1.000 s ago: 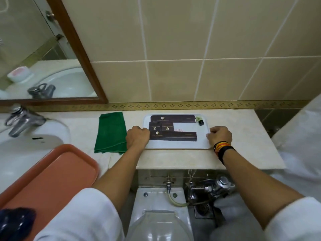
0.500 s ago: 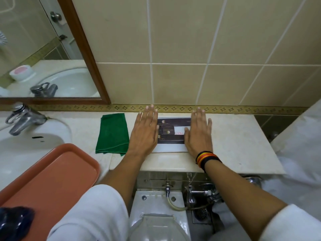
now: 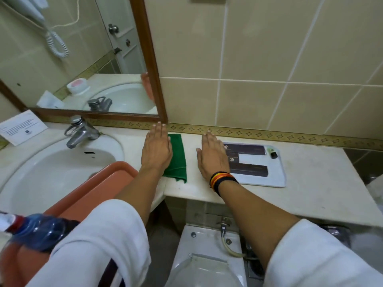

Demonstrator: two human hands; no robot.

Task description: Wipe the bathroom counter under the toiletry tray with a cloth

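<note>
A white toiletry tray (image 3: 277, 175) lies flat on the beige counter (image 3: 315, 183), holding dark brown boxes (image 3: 248, 169) and a small dark bottle (image 3: 273, 154). To its left a folded green cloth (image 3: 177, 160) rests on the counter. My left hand (image 3: 156, 150) is stretched flat, fingers apart, over the cloth's left part. My right hand (image 3: 213, 156), with bands on the wrist, is flat and open over the tray's left edge and hides that side of it.
A white sink (image 3: 51, 170) with a chrome tap (image 3: 79, 131) is at the left, and an orange tray (image 3: 83, 195) leans over its front. A blue bottle (image 3: 35, 230) sits near my left sleeve. A toilet cistern (image 3: 207, 245) stands below the counter's edge. A mirror hangs above the sink.
Both hands let go of the tray's sides, opened flat and shifted left: the left one from the tray to the green cloth, the right one to the tray's left edge. The view swung left.
</note>
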